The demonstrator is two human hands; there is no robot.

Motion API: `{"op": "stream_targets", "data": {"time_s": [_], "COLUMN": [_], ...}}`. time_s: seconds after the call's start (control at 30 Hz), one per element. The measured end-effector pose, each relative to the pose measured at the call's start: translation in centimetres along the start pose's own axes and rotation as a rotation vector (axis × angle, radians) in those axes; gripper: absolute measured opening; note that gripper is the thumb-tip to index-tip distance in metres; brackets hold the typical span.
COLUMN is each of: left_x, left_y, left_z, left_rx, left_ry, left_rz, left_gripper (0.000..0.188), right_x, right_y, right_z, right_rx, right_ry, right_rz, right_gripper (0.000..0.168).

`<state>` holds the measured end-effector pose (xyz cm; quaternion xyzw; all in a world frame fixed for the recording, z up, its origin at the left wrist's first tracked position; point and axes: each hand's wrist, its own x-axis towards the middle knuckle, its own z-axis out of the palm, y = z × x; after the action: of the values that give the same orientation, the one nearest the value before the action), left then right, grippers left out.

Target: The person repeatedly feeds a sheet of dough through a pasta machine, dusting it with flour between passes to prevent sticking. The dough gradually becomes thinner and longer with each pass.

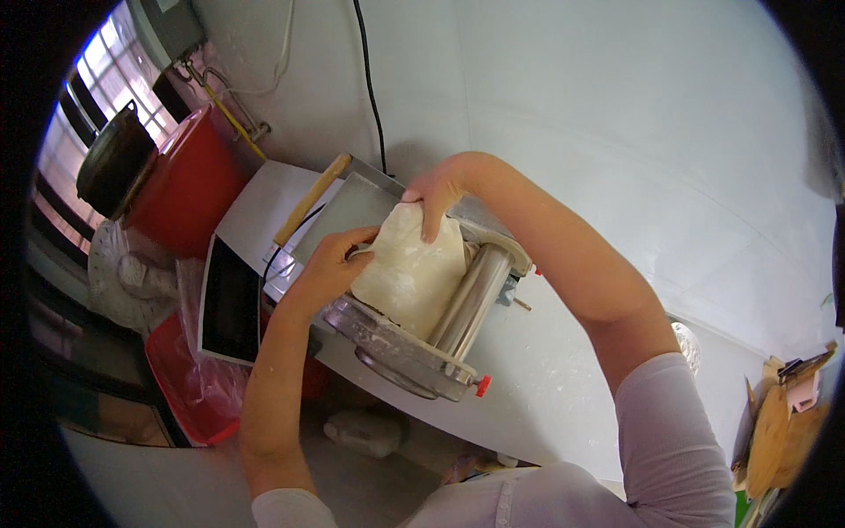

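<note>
A pale, floured dough sheet (412, 280) lies on the electric dough sheeter, behind its shiny steel roller (474, 300). My left hand (340, 263) pinches the sheet's left edge between thumb and fingers. At the far edge, my right hand (437, 195) holds the dough with the thumb on top; its fingers are mostly hidden. The sheeter's curved metal side (389, 343) is dusted with flour and carries a red knob (484, 385) near its front end. Beyond the dough is the machine's flat metal surface (343, 211), with a wooden rolling pin (313, 199) along its left side.
The sheeter stands on a white table (548, 369) against a pale wall. To the left are a red bucket (191, 185), a dark pot (119, 162), a black panel (229, 303) and a red basin (168, 369). A black cable (371, 86) runs down the wall. Wooden boards (769, 435) stand far right.
</note>
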<state>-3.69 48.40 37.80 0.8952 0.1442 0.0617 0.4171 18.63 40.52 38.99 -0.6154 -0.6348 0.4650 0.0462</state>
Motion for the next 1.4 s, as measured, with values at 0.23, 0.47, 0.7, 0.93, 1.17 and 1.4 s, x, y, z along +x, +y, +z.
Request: {"op": "stream_targets", "data": {"time_s": [0.23,0.47,0.7,0.93,1.17,1.4], "left_x": [-0.1,0.2,-3.5,-12.6,-18.1,-19.3], "left_y": [-2.9,-1.8,-3.0,-2.1,-5.6,-7.1], "left_z": [1.1,2.3,1.2,8.1,20.0,27.2], "left_rx": [0.334,0.414,0.660,0.076,-0.550,-0.877], "left_ry": [0.158,0.129,0.460,0.873,0.933,0.397], "left_rz": [-0.028,-0.184,0.136,0.320,-0.465,-0.689], "left_gripper": [0.046,0.055,0.038,0.023,0.034,0.032], "right_x": [0.7,3.2,-0.6,-8.3,8.2,15.0], "right_y": [-0.9,1.9,-0.2,8.4,17.6,18.6], "right_z": [-0.4,1.2,7.1,23.1,35.1,36.8], "right_rx": [-0.382,-0.289,-0.008,0.883,1.539,2.074], "right_ry": [0.355,0.579,0.975,0.356,0.776,0.887], "right_rz": [0.093,-0.093,-0.433,-0.166,0.138,0.294], "right_gripper": [0.037,0.032,0.021,0.033,0.054,0.060]}}
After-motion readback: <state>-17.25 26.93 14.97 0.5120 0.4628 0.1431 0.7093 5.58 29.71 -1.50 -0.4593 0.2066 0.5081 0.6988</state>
